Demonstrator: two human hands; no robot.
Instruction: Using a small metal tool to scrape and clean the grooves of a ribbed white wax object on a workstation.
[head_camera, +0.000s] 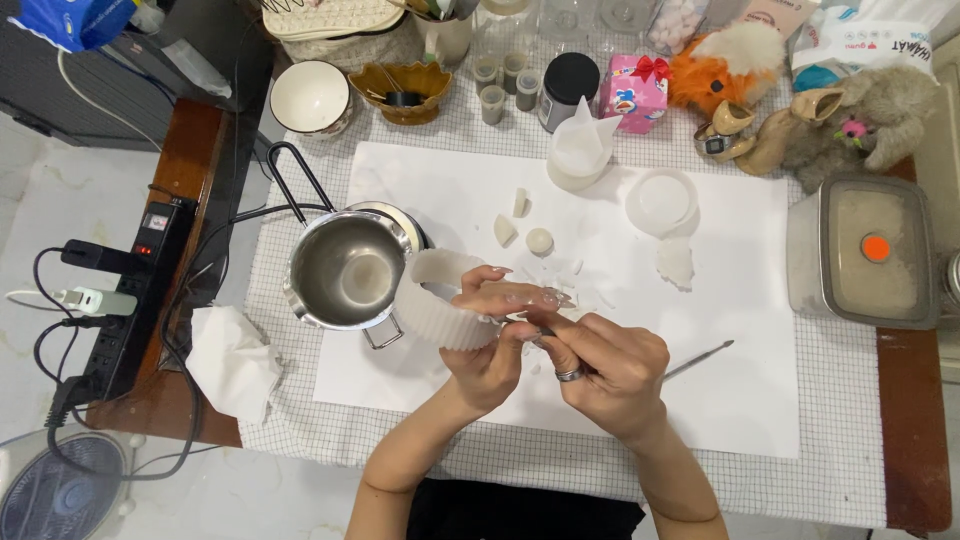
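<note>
Metal pot (345, 268): left of the grip, open mouth up, placed to catch fragments.
Ribbed white mould (447, 305): held above the white sheet (740, 400), centre-near, just right of the pot.
Left hand (490, 345): fingers closed around the mould's right rim, steadying it.
Right hand (610, 365): pinched shut on a thin metal tool (698, 359), its tip at that rim, probably for scraping.

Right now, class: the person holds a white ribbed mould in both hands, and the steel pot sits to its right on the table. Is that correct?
Not quite. The head view shows the steel pot to the left of the white ribbed mould, not the right. The rest stands: the left hand and right hand both hold the mould above the table.
</note>
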